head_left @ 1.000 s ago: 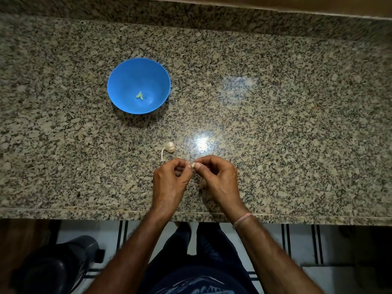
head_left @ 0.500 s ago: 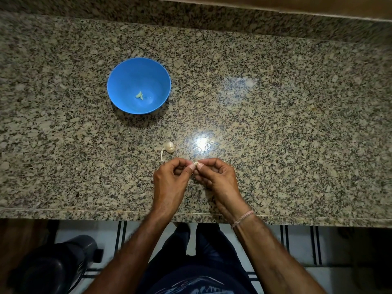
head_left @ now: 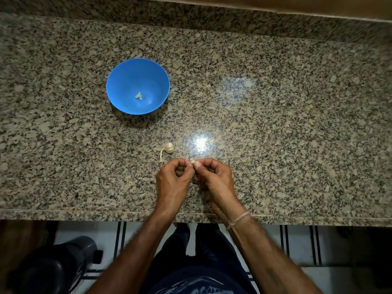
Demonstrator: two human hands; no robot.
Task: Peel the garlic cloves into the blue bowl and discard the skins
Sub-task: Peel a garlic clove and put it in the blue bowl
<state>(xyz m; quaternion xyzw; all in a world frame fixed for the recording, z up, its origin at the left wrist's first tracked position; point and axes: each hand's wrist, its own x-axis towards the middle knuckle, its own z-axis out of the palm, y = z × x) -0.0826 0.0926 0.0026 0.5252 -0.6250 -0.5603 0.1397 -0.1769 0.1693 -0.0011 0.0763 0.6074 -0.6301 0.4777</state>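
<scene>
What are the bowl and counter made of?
Bowl: probably plastic. It has an even, saturated blue colour, a smooth wall, a soft sheen and a thin rim.
Counter: looks like polished granite, with speckled tan-and-black grain and a sharp lamp glare. It could also be engineered stone.

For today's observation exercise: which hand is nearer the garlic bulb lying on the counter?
Left. The left hand is just on the near side of the garlic bulb, by its stem; the right hand is farther, off to its right.

Left hand (head_left: pixel 172 181) and right hand (head_left: pixel 214 180) pinch garlic clove (head_left: pixel 192 161) above surface (head_left: pixel 275 124); garlic bulb (head_left: pixel 168 147) nearby; blue bowl (head_left: pixel 127 81) holds peeled cloves (head_left: pixel 139 96).
</scene>
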